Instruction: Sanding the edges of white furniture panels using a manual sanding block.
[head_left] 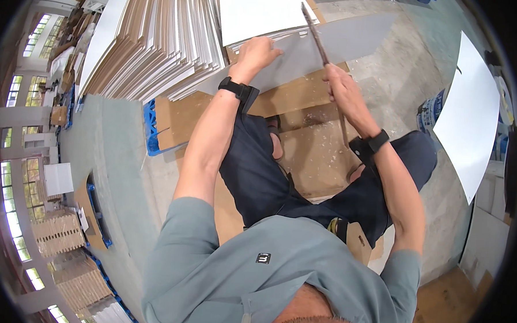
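My right hand (345,93) is closed around a long, thin, dark strip-like tool (316,34). Its far end points up and away over a grey sheet (339,41), while the other end runs down between my knees. What kind of tool it is I cannot make out. My left hand (256,56) is curled at the upper edge of the grey sheet, thumb toward the right; its fingertips are partly hidden. Just beyond that hand lies a stack of white sheets (259,11). A tall fanned stack of white and brown-edged sheets (159,47) stands to its left.
Cardboard (310,158) with pale crumbs lies between my feet. A blue pallet (151,128) shows under the left stack. At the right are a blue bucket (430,111) and a large upright white sheet (468,118). Pallets of stacked boards (59,233) stand far left.
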The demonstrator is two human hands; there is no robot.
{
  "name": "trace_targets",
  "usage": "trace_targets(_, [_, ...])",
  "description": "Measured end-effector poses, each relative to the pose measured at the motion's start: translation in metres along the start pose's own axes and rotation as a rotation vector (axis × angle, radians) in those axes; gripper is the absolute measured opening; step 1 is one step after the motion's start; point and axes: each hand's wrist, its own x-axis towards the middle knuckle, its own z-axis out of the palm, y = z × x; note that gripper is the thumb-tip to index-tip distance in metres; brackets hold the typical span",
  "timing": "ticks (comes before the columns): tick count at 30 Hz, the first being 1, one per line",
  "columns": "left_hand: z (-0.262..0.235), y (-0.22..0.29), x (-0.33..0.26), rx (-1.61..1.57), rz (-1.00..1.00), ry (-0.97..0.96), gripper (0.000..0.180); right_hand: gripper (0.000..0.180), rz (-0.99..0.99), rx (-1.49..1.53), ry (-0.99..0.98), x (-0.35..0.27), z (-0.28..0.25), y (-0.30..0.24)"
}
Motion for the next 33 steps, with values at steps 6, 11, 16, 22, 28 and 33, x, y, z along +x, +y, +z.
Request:
trace_targets(6, [-0.001, 0.008, -0.006, -0.017, -0.012, -0.025, 0.043, 0.052, -0.076, -0.061, 0.094, 0.032, 0.037, -0.005])
trace_targets(11, [0.001, 0.003, -0.004, -0.007, -0.01, -0.01, 0.044, 0.047, -0.18, -0.05, 0.309, -0.006, 0.06, 0.006])
trace_targets(16, [0.001, 0.001, -0.003, 0.008, -0.03, -0.007, 0.046, 0.048, 0.125, 0.35, 0.286, -0.049, 0.032, 0.006])
trace_targets(22, [0.0, 0.006, -0.009, 0.018, 0.007, -0.011, 0.047, 0.058, 0.008, 0.171, 0.126, -0.016, 0.007, -0.014])
trace_targets(28, [0.003, 0.009, -0.014, 0.034, 0.04, 0.003, 0.045, 0.064, 0.124, 0.107, -0.083, 0.026, -0.004, -0.02])
trace_targets(33, [0.004, 0.011, -0.018, 0.038, 0.065, 0.001, 0.042, 0.063, 0.125, 0.039, -0.095, 0.037, -0.007, -0.022])
